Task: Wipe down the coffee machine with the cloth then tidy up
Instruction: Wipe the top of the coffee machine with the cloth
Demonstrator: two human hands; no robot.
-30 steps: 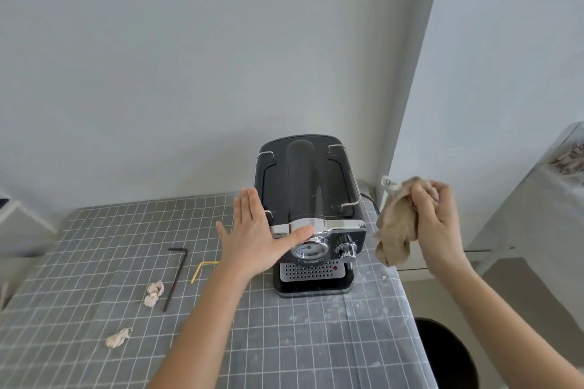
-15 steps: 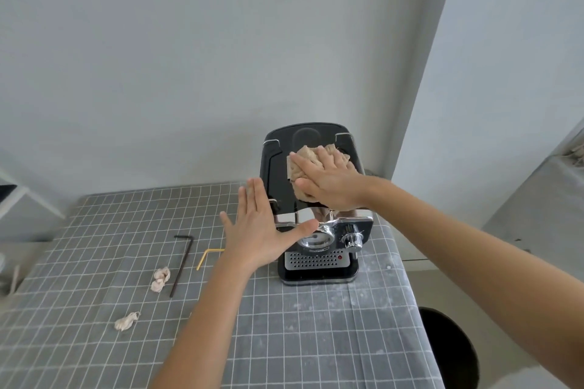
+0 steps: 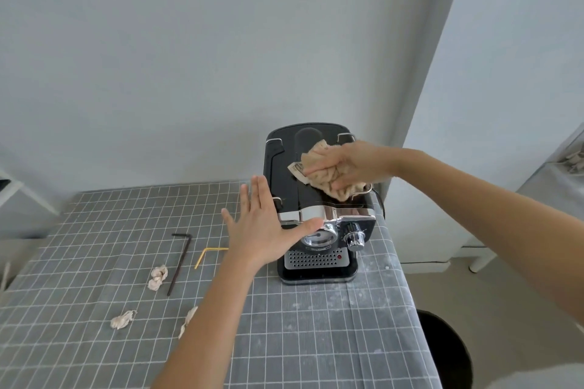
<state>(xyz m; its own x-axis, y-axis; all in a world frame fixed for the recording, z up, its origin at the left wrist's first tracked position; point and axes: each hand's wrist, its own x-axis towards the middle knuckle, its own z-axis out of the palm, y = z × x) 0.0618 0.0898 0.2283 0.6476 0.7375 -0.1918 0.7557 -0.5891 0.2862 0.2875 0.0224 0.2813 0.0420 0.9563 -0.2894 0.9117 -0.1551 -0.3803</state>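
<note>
A black and chrome coffee machine [image 3: 284, 167] stands at the back right of the table, its front facing me. My right hand [image 3: 354, 164] presses a crumpled beige cloth [image 3: 325, 180] onto the right part of the machine's black top. My left hand [image 3: 265, 227] lies flat and open against the machine's left side, fingers spread, thumb across the chrome band at the front.
A grey checked tablecloth [image 3: 316, 341] covers the table. A black hex key [image 3: 180, 259], a yellow bent stick [image 3: 208, 254] and three crumpled paper scraps [image 3: 157, 276] lie left of the machine. A dark round bin [image 3: 448, 354] stands below the table's right edge.
My right hand brought the cloth from the air right of the machine onto its top, then slid it toward the top's right side. My left hand stayed against the machine's left side.
</note>
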